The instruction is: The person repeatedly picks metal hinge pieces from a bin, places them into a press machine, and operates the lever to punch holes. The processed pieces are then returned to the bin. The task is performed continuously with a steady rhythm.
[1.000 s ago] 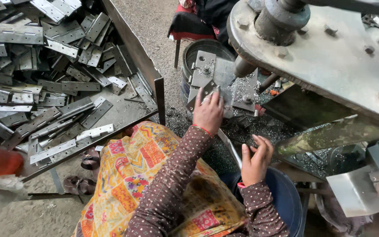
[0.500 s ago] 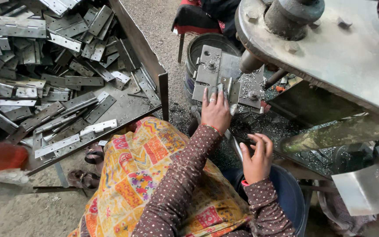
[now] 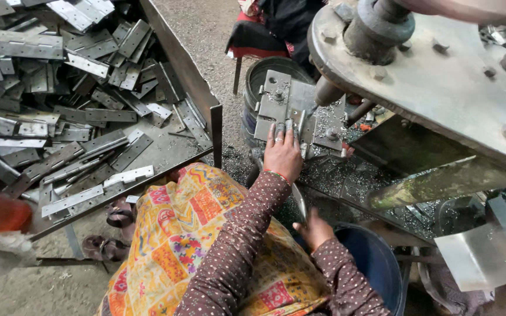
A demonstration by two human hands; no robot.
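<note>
My left hand (image 3: 282, 153) reaches forward and lies on a small grey metal hinge piece (image 3: 289, 124), pressing it against the steel jig plate (image 3: 288, 96) under the spindle (image 3: 327, 92) of the drilling machine. My right hand (image 3: 314, 229) is low by my lap, at the rim of a blue bucket (image 3: 376, 263). Its fingers are hidden, so I cannot tell what it holds. A thin curved metal strip (image 3: 297, 202) runs between the two hands. Both arms wear brown dotted sleeves, and a patterned yellow cloth (image 3: 188, 234) covers my lap.
A big steel tray (image 3: 174, 61) heaped with flat grey hinges (image 3: 77, 105) fills the left. The heavy machine head (image 3: 434, 76) overhangs the upper right. Metal shavings (image 3: 352, 175) cover the base. A dark drum (image 3: 265, 70) and red stool (image 3: 247, 47) stand behind the jig; sandals (image 3: 103, 246) lie on the floor.
My left hand has slid forward onto the jig plate. My right hand, earlier raised with spread fingers, has dropped toward the blue bucket and turned its fingers out of sight.
</note>
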